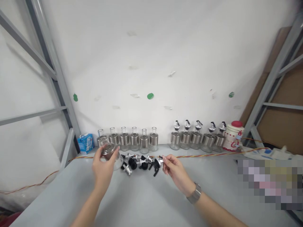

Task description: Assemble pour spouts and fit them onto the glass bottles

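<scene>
1. Hands well apart: left hand (102, 167) wrapped round a tilted glass bottle (110, 151) with a metal sleeve, base toward lower right; right hand (175, 171) has fingertips clamped on the silver end of a pourer (156, 163).
2. Held bottle sits left of the held pourer, both over the grey surface (146, 201).
3. Loose pourers (144, 164) heaped between the hands, just beside the held bottle's base.
4. Behind: unstoppered bottles (134, 140) upright along the wall, left; five capped bottles (196, 138) right.
5. Row ends: blue carton (85, 143) left, red-lidded jar (233, 137) right.
</scene>
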The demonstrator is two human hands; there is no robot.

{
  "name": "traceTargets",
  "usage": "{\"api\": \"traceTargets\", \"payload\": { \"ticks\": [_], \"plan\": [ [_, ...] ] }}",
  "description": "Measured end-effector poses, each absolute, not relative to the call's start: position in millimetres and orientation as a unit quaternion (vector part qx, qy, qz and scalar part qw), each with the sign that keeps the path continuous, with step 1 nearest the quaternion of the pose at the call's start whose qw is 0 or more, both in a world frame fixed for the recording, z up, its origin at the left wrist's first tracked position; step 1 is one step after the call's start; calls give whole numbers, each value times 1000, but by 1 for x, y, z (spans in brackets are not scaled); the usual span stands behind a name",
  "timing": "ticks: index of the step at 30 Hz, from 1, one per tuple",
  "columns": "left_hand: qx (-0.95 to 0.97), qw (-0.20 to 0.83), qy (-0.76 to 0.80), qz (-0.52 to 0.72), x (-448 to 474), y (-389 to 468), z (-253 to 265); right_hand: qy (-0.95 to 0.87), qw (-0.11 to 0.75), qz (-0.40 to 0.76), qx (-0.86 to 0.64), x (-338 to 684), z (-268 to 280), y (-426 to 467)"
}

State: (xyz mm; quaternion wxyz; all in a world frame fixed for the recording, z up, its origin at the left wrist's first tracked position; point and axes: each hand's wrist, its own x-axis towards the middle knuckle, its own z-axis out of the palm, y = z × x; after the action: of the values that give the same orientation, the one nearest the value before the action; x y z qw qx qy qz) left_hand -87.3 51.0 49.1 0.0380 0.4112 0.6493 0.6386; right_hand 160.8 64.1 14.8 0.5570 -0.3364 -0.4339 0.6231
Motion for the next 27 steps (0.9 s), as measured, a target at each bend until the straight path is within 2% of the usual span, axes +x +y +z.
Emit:
{"api": "traceTargets", "payload": {
  "ticks": [2, 4, 6, 13, 22, 27],
  "plan": [
    [470, 100, 608, 633, -71, 38, 59, -433, 564, 621, -329, 163, 16, 65],
    [536, 217, 571, 582, -53, 27, 60, -435, 567, 618, -327, 165, 17, 66],
    [604, 279, 538, 518, -34, 20, 52, -445, 572, 607, -326, 167, 20, 66],
    [699, 303, 479, 437, 0, 6, 24, -586, 583, 444, -344, 176, 71, 56],
    [695, 330, 459, 444, 0, 5, 28, -798, 411, 243, -368, 168, 127, 40],
    [697, 329, 455, 446, 1, 4, 29, -845, 353, 188, -355, 164, 137, 39]
  ]
}}
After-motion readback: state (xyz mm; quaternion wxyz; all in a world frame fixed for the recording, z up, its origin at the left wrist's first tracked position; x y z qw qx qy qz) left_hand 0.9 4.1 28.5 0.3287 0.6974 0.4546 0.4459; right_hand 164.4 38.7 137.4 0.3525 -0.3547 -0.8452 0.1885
